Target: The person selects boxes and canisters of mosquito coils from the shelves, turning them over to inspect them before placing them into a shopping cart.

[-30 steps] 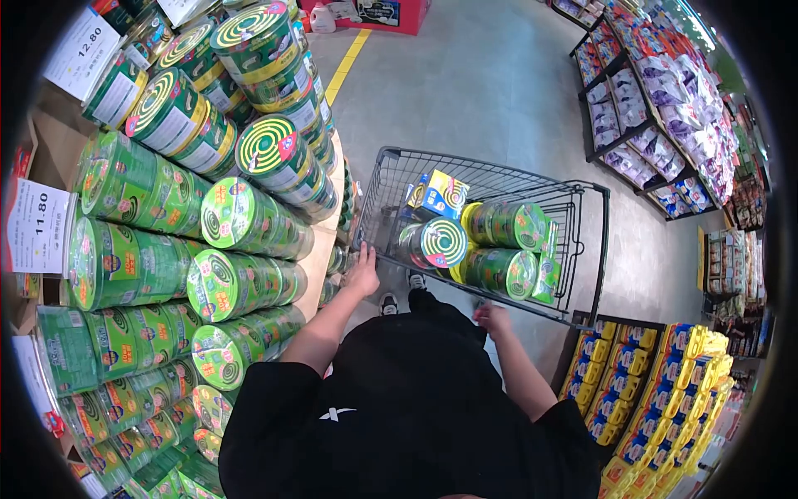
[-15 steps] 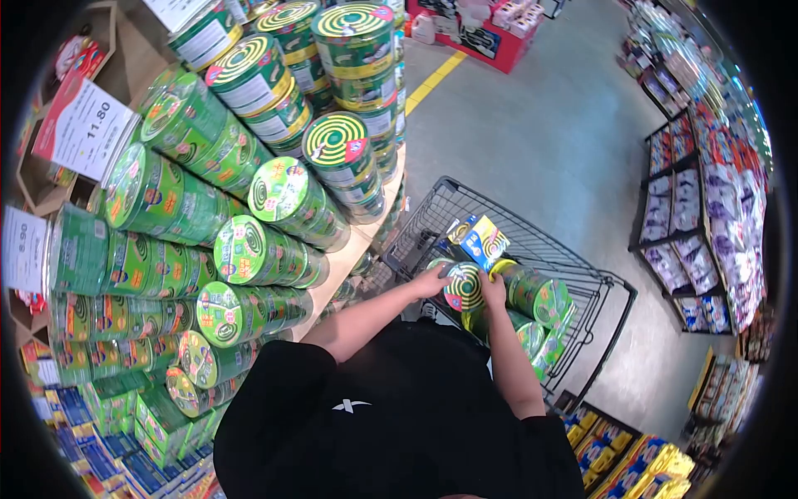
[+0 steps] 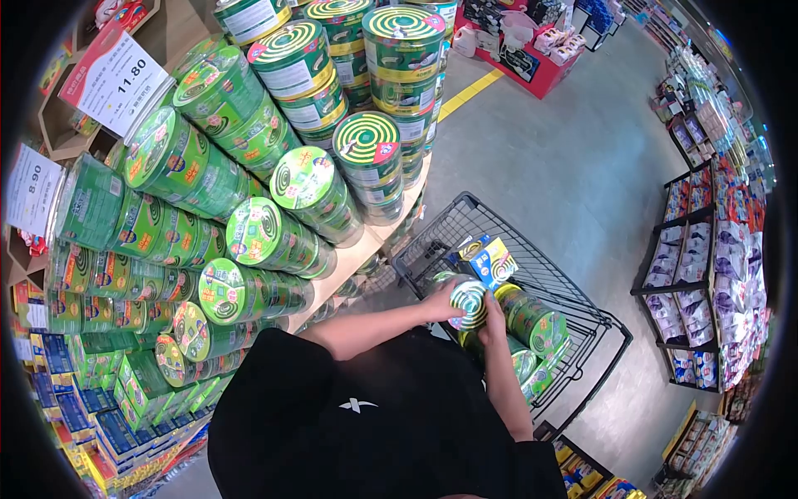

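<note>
My left hand (image 3: 442, 306) and right hand (image 3: 494, 321) gripped a round canister (image 3: 470, 303) with a spiral-patterned top from either side, by the near edge of the shopping cart (image 3: 467, 197); a blue-and-yellow box (image 3: 497, 263) and green tubs (image 3: 546, 332) sat inside; stacked containers (image 3: 255, 233) stood leftward beside price cards (image 3: 120, 76).

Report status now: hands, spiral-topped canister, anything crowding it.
Left hand and right hand hold spiral-topped canister from opposite sides. Spiral lid showing. Blue-and-yellow box close by.
</note>
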Demonstrator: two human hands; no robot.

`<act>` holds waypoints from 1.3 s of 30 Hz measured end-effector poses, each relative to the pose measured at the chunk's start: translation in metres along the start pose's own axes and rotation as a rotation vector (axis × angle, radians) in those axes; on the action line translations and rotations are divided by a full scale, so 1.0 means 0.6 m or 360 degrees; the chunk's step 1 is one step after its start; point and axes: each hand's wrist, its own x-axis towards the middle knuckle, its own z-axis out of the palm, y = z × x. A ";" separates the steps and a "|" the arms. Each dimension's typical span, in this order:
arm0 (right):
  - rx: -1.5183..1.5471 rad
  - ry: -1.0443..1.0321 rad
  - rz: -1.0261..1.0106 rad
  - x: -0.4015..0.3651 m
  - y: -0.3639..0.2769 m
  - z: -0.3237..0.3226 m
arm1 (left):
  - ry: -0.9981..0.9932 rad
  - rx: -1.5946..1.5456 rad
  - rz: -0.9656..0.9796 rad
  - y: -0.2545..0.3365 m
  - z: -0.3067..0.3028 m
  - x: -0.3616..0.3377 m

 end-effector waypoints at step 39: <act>-0.0009 -0.0719 -0.0348 -0.208 -0.255 0.236 | 0.1896 0.0056 0.0647 0.223 -0.545 -0.073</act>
